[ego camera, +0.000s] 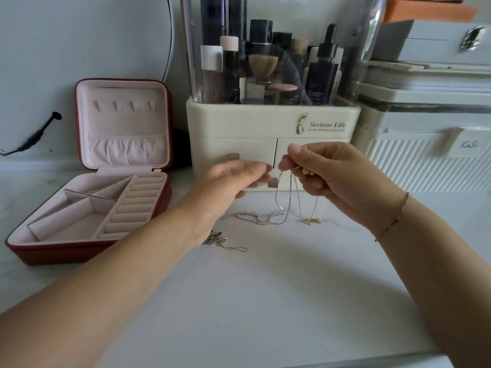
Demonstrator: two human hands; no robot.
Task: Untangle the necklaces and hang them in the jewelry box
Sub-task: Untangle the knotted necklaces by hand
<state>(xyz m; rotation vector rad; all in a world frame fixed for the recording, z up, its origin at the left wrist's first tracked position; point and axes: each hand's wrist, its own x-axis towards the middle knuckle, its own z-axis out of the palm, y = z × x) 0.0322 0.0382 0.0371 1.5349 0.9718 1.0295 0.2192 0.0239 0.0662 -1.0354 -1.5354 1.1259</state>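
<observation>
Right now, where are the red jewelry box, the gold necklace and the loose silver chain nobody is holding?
red jewelry box (pixel 66 254), head view, its red front wall.
gold necklace (pixel 311 220), head view, its bunched lower end.
loose silver chain (pixel 216 240), head view, its tangled bunch.

I've got a thin silver chain and a finer gold necklace hanging from the pinch of my right hand. The silver one trails in loose loops on the tabletop, and the gold pendant is touching down just beside it. A second silver chain lies bunched nearer me, and off left the red jewelry box sits open, its pink-lined lid upright with its hooks in a row.
</observation>
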